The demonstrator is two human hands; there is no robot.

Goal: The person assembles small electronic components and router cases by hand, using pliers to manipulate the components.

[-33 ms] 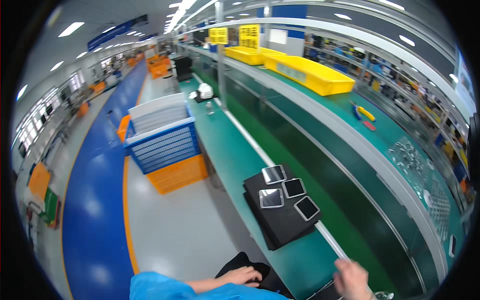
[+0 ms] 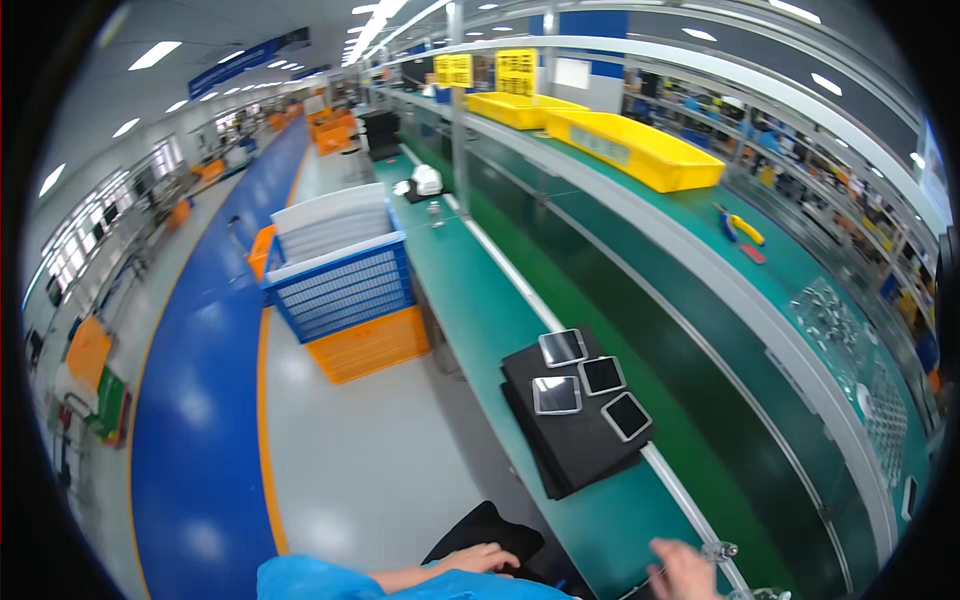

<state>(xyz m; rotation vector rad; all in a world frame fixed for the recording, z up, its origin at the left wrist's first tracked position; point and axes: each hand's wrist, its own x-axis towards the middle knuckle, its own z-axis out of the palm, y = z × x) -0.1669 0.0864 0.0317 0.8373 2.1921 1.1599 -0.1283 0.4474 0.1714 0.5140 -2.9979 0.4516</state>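
My left hand (image 2: 482, 558) lies on a piece of black material (image 2: 487, 532) at the lower edge, its fingers stretched out and holding nothing that shows. Over the near end of the green bench my right hand (image 2: 688, 572) is raised, slightly blurred. Its fingers are loosely bent and apart, with nothing visible between them. Just beyond it is a small clear object (image 2: 718, 551) by the bench's pale rail. Farther up, a stack of black foam pads (image 2: 590, 450) carries several smartphones (image 2: 557, 395) with light rims and dark screens.
The narrow green bench (image 2: 480, 330) runs away from me. Left of it, a blue crate (image 2: 340, 290) stands on an orange one (image 2: 370, 345). A raised shelf at right holds yellow bins (image 2: 635, 150), yellow-and-blue pliers (image 2: 742, 229) and clear small parts (image 2: 828, 318).
The whole view has shifted a little, so the bench and crates sit farther right. My right hand has moved left relative to the bench, and the clear object beside it now shows.
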